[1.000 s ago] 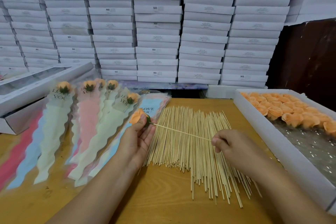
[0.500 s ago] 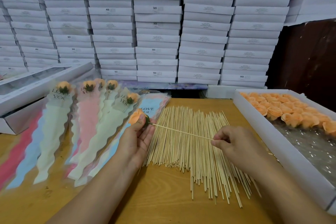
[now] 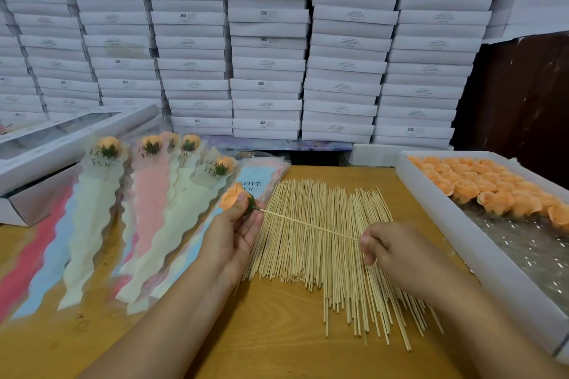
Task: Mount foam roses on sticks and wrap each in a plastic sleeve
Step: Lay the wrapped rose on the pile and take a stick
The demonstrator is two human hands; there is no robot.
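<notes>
My left hand pinches an orange foam rose with a green base, above the table's middle. A thin wooden stick runs from the rose's base to my right hand, which grips its far end. Under both hands lies a spread pile of several loose sticks. At the left, several wrapped roses in cream and pink sleeves printed "LOVE YOU" lie fanned out. An empty blue sleeve lies just behind the held rose.
A white tray at the right holds several orange foam roses on a clear plastic liner. A long white windowed box sits at the back left. Stacked white boxes fill the wall behind the wooden table.
Hardly anything differs; both hands stay in place, with my right hand's grip on the stick shifted slightly.
</notes>
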